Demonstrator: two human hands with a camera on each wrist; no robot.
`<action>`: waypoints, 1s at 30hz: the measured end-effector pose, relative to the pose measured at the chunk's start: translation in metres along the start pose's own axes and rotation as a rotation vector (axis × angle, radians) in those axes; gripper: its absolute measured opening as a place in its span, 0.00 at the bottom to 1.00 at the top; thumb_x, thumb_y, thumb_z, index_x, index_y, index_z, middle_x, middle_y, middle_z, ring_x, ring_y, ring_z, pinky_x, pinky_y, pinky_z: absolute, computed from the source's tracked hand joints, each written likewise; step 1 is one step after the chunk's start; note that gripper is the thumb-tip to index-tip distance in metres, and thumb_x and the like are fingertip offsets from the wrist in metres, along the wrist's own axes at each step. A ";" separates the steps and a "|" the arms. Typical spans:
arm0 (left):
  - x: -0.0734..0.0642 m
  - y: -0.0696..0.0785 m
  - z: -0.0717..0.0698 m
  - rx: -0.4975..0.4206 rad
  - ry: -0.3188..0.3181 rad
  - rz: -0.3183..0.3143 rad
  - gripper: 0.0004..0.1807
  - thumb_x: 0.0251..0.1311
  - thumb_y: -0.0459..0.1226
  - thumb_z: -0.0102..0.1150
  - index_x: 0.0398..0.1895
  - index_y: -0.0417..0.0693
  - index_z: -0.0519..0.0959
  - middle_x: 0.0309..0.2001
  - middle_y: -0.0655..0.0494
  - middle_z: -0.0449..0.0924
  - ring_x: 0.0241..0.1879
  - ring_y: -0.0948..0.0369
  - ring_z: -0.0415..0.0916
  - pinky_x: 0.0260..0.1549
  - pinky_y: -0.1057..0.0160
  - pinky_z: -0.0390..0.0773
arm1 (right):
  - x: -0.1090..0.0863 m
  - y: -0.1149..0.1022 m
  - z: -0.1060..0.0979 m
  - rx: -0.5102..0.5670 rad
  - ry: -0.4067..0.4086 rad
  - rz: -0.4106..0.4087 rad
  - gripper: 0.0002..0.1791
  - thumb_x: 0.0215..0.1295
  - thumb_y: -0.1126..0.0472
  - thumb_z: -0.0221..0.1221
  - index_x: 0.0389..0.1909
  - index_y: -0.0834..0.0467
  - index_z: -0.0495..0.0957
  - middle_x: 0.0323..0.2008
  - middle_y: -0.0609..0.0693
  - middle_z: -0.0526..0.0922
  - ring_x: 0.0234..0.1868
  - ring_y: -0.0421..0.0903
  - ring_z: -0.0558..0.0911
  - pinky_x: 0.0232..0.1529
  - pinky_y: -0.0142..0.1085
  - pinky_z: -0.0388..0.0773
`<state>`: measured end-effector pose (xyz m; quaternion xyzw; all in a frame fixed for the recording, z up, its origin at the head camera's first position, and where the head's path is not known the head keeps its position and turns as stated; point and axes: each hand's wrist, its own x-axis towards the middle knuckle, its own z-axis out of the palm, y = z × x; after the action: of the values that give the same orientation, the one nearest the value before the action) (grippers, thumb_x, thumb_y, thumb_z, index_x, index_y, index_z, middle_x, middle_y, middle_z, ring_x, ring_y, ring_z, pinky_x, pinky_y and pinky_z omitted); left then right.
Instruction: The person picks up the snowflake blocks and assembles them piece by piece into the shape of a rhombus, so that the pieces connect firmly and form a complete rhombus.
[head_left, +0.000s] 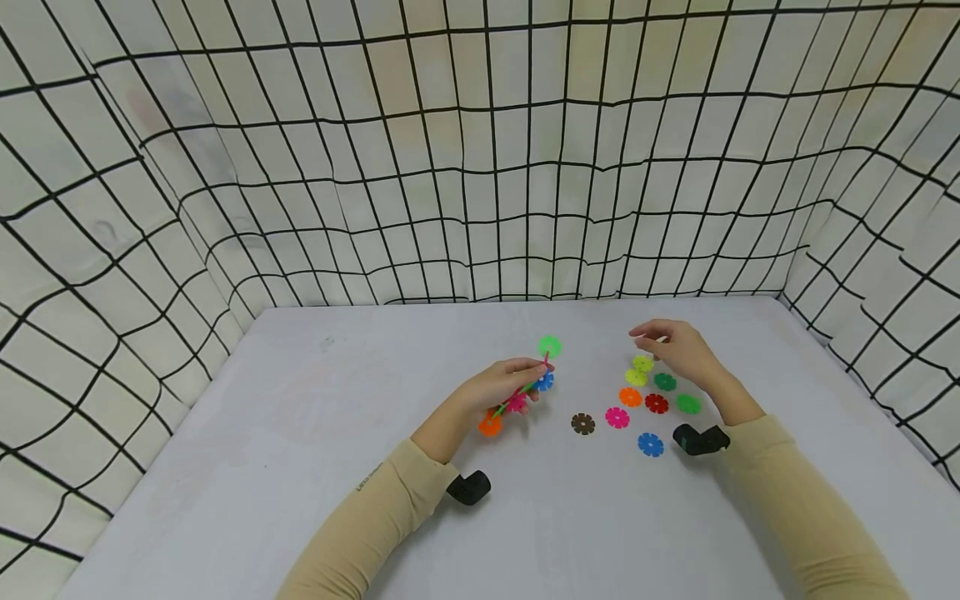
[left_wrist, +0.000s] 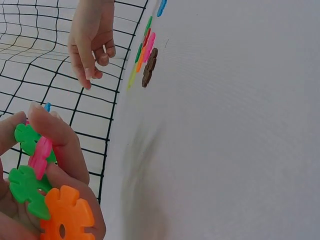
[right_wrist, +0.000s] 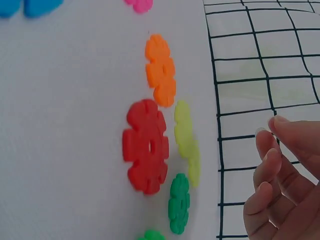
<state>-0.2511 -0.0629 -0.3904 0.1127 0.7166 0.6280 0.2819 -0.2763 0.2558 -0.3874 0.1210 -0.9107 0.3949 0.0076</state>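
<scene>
My left hand (head_left: 491,387) grips a chain of notched plastic flower discs above the table. Its light green disc (head_left: 550,346) sticks out past the fingertips, with a blue disc (head_left: 545,381) beside them. An orange disc (left_wrist: 69,215) forms the near end, and green and pink discs between are partly covered by the fingers. Over the table's right side, my right hand (head_left: 681,348) hovers with loosely bent fingers and nothing visible in them. Closest below it are two yellow discs (head_left: 636,377), which touch or overlap. In the right wrist view, the thumb (right_wrist: 295,132) nearly meets the index finger.
Loose discs lie right of centre: brown (head_left: 582,424), pink (head_left: 618,417), orange (head_left: 630,397), red (head_left: 657,403), blue (head_left: 651,445), dark green (head_left: 664,382) and light green (head_left: 688,404). Black netting over white walls borders the white table (head_left: 300,467). Black wrist devices (head_left: 701,440) jut from both sleeves.
</scene>
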 end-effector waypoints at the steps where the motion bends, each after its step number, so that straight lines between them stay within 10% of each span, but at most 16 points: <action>1: 0.000 0.000 0.000 0.000 -0.001 -0.002 0.23 0.79 0.41 0.50 0.68 0.36 0.72 0.34 0.51 0.75 0.22 0.64 0.70 0.25 0.73 0.73 | 0.000 0.003 -0.001 -0.003 -0.005 0.005 0.17 0.77 0.62 0.57 0.58 0.69 0.79 0.49 0.65 0.83 0.40 0.57 0.80 0.40 0.40 0.78; 30: 0.000 -0.001 -0.001 -0.026 -0.021 -0.036 0.23 0.78 0.44 0.53 0.68 0.40 0.73 0.36 0.49 0.77 0.22 0.64 0.72 0.29 0.71 0.74 | 0.013 0.021 -0.006 -0.177 -0.227 0.206 0.22 0.71 0.56 0.62 0.54 0.70 0.74 0.47 0.67 0.76 0.44 0.60 0.76 0.46 0.48 0.77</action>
<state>-0.2512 -0.0644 -0.3913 0.1025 0.7073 0.6308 0.3021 -0.2944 0.2715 -0.3969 0.0696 -0.9445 0.2956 -0.1255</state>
